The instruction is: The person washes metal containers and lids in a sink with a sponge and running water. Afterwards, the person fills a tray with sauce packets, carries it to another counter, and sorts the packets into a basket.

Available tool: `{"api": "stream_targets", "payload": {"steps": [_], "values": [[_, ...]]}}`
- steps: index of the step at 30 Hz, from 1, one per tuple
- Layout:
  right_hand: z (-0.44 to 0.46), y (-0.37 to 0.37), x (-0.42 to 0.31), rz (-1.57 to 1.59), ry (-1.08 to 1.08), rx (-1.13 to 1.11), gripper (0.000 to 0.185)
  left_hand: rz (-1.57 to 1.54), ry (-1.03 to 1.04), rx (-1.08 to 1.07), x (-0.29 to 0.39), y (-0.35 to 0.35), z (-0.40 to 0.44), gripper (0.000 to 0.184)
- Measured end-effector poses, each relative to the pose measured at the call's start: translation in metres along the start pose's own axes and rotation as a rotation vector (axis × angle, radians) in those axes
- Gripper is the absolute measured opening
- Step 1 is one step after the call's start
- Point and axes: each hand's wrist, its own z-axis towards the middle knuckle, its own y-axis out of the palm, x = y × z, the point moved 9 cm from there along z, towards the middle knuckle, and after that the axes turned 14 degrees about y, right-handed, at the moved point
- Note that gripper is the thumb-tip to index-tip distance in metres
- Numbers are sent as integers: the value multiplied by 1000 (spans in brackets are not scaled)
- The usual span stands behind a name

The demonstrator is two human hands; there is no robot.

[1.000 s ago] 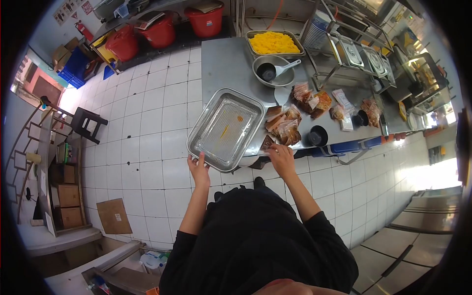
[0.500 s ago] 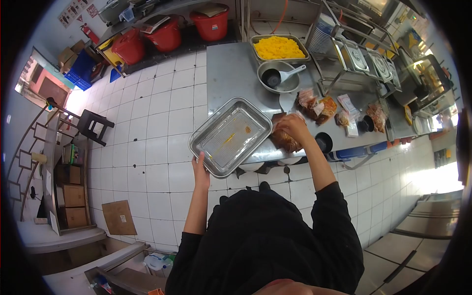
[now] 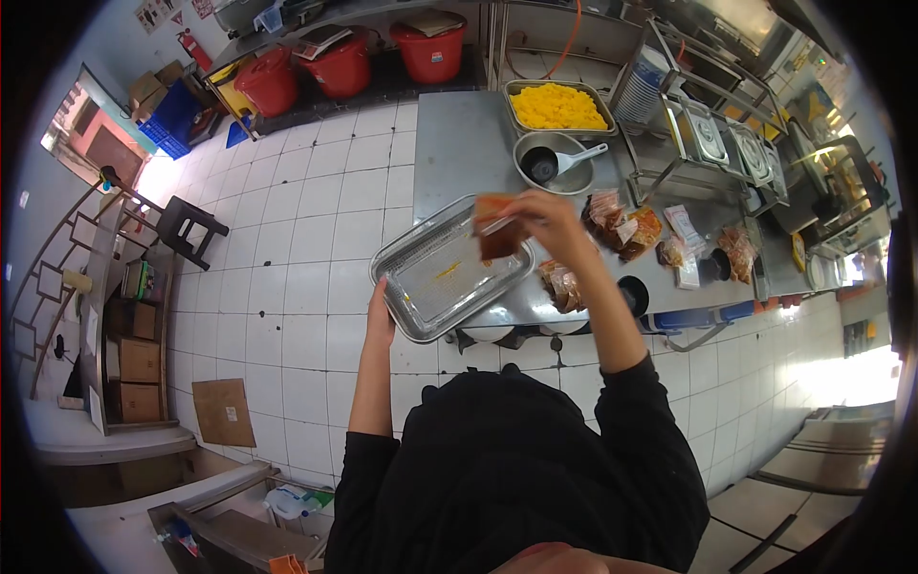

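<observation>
One brown packet [image 3: 497,243] hangs pinched in your right hand [image 3: 547,222] over the metal tray [image 3: 428,293] your left hand [image 3: 381,314] grips at the worktop's [image 3: 464,153] near-left corner

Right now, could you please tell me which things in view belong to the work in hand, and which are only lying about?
In the work, it seems:
metal tray, gripped by the left hand
brown packet, held by the right hand
probably the packets beside the tray

Apparently just lying about:
black stool
cardboard sheet
red buckets
blue crate
</observation>
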Motion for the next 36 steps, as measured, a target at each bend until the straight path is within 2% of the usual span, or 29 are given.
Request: {"api": "stream_targets", "payload": {"steps": [2, 4, 5, 6, 8, 10, 11, 13, 14, 16, 17, 18, 20, 21, 23, 24, 26, 27, 29, 31, 32, 34, 35, 36], "values": [[0, 52, 26, -59, -56, -135, 23, 39, -9, -25, 7, 4, 7, 61], [-11, 99, 62, -54, 83, -377, 30, 49, -54, -35, 6, 4, 12, 61], [-22, 105, 73, -142, 44, -476, 44, 54, -53, -39, 8, 4, 11, 61], [-25, 91, 77, -140, 43, -469, 44, 44, -28, -29, 16, 8, 6, 60], [-34, 46, 84, -122, 70, -414, 59, 28, -9, -13, 18, 6, 2, 59], [-48, 13, 129, -192, 234, -525, 75, 71, 93, -144, 21, 7, 0, 58], [-54, 3, 143, -192, 235, -533, 75, 68, 90, -136, 20, 8, -3, 58], [-73, -1, 195, -765, 384, -599, 75, 186, 195, -138, 27, 11, -11, 62], [-76, 4, 204, -762, 387, -598, 75, 188, 193, -140, 26, 11, -12, 62], [-76, 11, 219, -759, 414, -610, 73, 241, 249, -9, 26, 1, -14, 68], [-73, 9, 213, -763, 293, -482, 51, 238, 243, -9, 22, -1, -17, 68], [-75, 7, 215, -764, 301, -486, 51, 301, 265, 64, 27, -7, -24, 72], [-79, 10, 221, -603, 379, -591, 30, 370, 281, 134, 35, -10, -40, 76], [-82, 6, 220, -602, 382, -589, 30, 357, 197, 140, 31, -5, -48, 78], [-77, -15, 209, -396, 387, -514, 17, 341, 65, 88, 14, -1, -52, 84], [-74, -22, 199, -402, 386, -521, 17, 333, 63, 92, 6, -6, -47, 84], [-62, -46, 168, -211, 496, -416, 18, 339, 145, -73, -2, -8, -33, 86], [-56, -50, 146, -211, 498, -420, 18, 308, 93, -30, -8, -17, -28, 85], [-30, -61, 81, -338, 270, -233, 15, 314, 95, -37, -15, -23, -19, 81], [-13, -44, 42, -182, 186, -200, 17, 321, 98, -57, -14, -18, -14, 76], [-10, -28, 41, -7, 425, -276, 19, 298, 113, -57, -9, -15, -16, 70], [4, 9, 36, 8, 132, -224, 20, 277, 128, -70, -3, -11, -17, 64], [6, 31, 43, -44, 154, -255, 23, 243, 98, -83, -5, -11, -17, 60], [1, 56, 64, -100, 147, -347, 39, 211, 69, -95, -6, -11, -18, 56]]}}
